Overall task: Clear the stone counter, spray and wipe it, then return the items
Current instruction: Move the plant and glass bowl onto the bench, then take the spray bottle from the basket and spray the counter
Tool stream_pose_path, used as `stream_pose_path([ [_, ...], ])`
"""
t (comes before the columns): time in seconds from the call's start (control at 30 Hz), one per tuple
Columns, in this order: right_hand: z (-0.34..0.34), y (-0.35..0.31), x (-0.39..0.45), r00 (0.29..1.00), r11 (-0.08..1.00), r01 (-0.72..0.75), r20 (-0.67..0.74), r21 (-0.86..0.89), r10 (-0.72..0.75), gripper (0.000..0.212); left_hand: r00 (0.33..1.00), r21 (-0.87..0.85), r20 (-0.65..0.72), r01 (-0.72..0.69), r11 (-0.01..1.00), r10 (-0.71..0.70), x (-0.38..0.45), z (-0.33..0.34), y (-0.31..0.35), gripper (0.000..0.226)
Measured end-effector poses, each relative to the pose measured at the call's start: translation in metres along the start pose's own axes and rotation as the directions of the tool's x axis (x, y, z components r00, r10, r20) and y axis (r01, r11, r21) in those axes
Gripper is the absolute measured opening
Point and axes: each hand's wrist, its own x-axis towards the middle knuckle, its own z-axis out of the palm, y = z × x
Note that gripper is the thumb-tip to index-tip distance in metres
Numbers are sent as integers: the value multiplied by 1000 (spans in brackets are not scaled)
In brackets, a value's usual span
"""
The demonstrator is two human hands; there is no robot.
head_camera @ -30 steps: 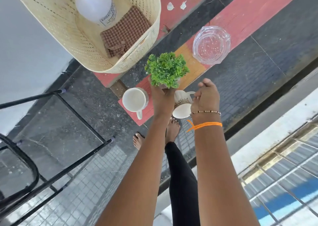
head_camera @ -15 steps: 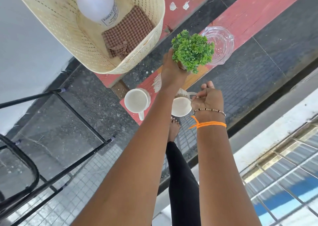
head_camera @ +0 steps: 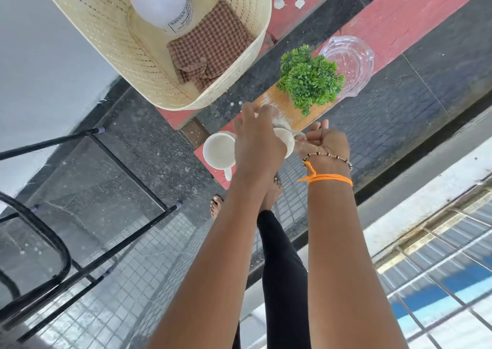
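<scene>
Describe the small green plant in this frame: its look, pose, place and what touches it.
The small green plant is a dense clump of bright green, small-leaved sprigs, artificial by the look of it. The foliage hides its pot from this overhead view. It stands upright on the orange patch of the red wooden bench, right beside the clear glass dish, which its leaves overlap in the image. No hand touches it: the left hand and right hand are nearer the camera, at a white mug.
</scene>
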Motion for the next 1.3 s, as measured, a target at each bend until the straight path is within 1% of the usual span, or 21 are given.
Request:
stream_pose_path([
  [0.03, 1, 2, -1, 1000, 1000, -2, 1, 24, 2, 63, 999, 28, -53, -9, 1000, 11, 3, -2, 1, 50],
  [0.1, 2, 6, 0, 1000, 998, -2, 10, 68, 1, 66, 993, 22, -119, -16, 1000, 19, 12, -4, 1, 47],
  [0.13, 2, 8, 1, 1000, 997, 0, 13, 79, -1, 64, 991, -1, -132, -14, 1000, 14, 17, -6, 0, 44],
  [0.2, 2, 14, 3, 1000, 997, 3, 21, 73, -4, 52, 990, -47, -139, -1, 999, -6, 26, -9, -3, 40],
  [0.27, 1, 21, 3, 999, 1000, 6, 41, 5, -6, 47, 991, -47, -135, 3, 999, -9, 32, -13, -6, 41],
  [0.37, -3, 34, 3, 995, 989, 39, 97, -142, -25, 43, 991, -48, -127, -57, 997, 51, 36, -15, -8, 38],
  [0.43, -4, 44, 3, 988, 953, 67, 150, -296, -22, 38, 989, -73, -119, -97, 993, 88, 35, -15, -10, 33],
  [0.47, -5, 48, 3, 985, 936, 86, 168, -342, -29, 37, 989, -87, -116, -107, 990, 97, 34, -15, -11, 32],
  [0.5, -7, 51, 3, 984, 938, 102, 173, -331, -46, 38, 988, -97, -115, -116, 988, 105, 32, -15, -12, 32],
  [0.53, -8, 53, 3, 983, 952, 110, 172, -284, -62, 40, 987, -100, -115, -125, 987, 113, 31, -15, -14, 33],
  [0.6, -10, 52, 2, 977, 970, 106, 205, -219, -61, 41, 987, -87, -104, -136, 987, 127, 29, -15, -16, 38],
  [0.67, -13, 47, -2, 968, 965, 102, 246, -242, -40, 42, 988, -106, -79, -141, 984, 133, 27, -17, -19, 43],
  [0.7, -15, 45, -4, 966, 947, 109, 256, -301, -30, 42, 989, -136, -71, -138, 981, 129, 26, -19, -20, 45],
  [0.73, -16, 42, -6, 967, 913, 127, 254, -388, -26, 41, 991, -175, -66, -125, 977, 115, 24, -23, -20, 47],
  [0.8, -19, 40, -10, 966, 800, 190, 254, -569, -49, 37, 994, -251, -69, -104, 962, 90, 18, -30, -21, 50],
  [0.87, -21, 38, -14, 953, 705, 282, 273, -651, -130, 34, 991, -290, -95, -114, 950, 90, 9, -38, -21, 46],
  [0.97, -22, 36, -23, 895, 595, 445, 354, -670, -271, 35, 991, -361, -118, -102, 927, 64, -8, -52, -20, 36],
  [1.03, -19, 37, -37, 852, 508, 524, 426, -684, -305, 37, 991, -395, -131, -64, 916, 12, -20, -64, -21, 28],
  [1.17, 1, 37, -64, 766, 355, 643, 568, -679, -301, 40, 975, -482, -196, -7, 876, -100, -33, -90, -24, 23],
  [1.23, 17, 38, -79, 732, 327, 680, 627, -656, -264, 38, 959, -526, -242, -2, 850, -148, -35, -106, -26, 22],
  [1.3, 36, 41, -96, 691, 314, 716, 698, -623, -189, 34, 942, -573, -276, -4, 820, -189, -33, -122, -26, 20],
])
